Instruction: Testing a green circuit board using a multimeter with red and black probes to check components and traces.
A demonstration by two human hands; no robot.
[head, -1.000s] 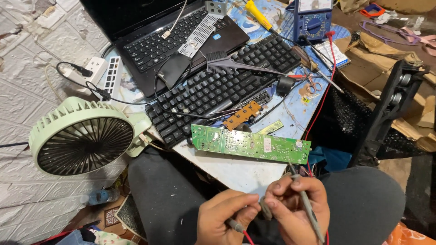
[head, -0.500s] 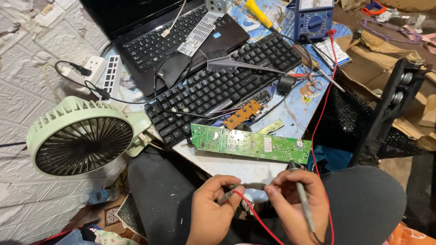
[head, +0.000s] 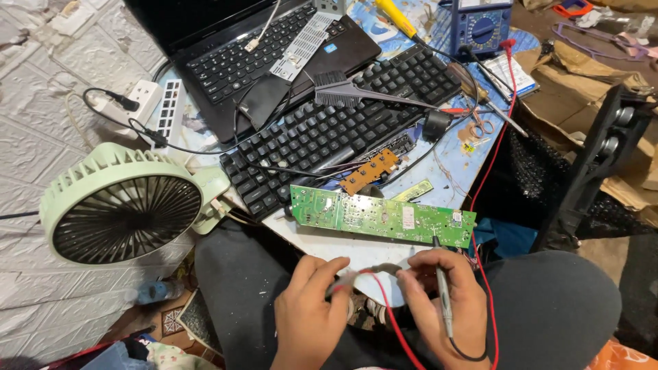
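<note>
My left hand (head: 308, 312) and my right hand (head: 445, 301) meet over my lap below the table edge. Together they pinch a small part with a red lead (head: 387, 308) running from it. My right hand also grips a slim black probe (head: 442, 288), its tip touching the lower edge of a long green circuit board (head: 380, 216). The board lies flat on the table's near edge. A small orange board (head: 370, 171) rests just behind it.
A black keyboard (head: 343, 130) and a black laptop (head: 260, 62) fill the table's middle. A pale green fan (head: 127, 205) stands at the left. A blue multimeter (head: 480, 27) sits at the back right, a black speaker (head: 603, 157) stands at the right. A white power strip (head: 168, 109) lies left.
My hands have risen from my lap toward the green board. The black probe's tip now touches the board's edge, and the red lead has come into view between my hands.
</note>
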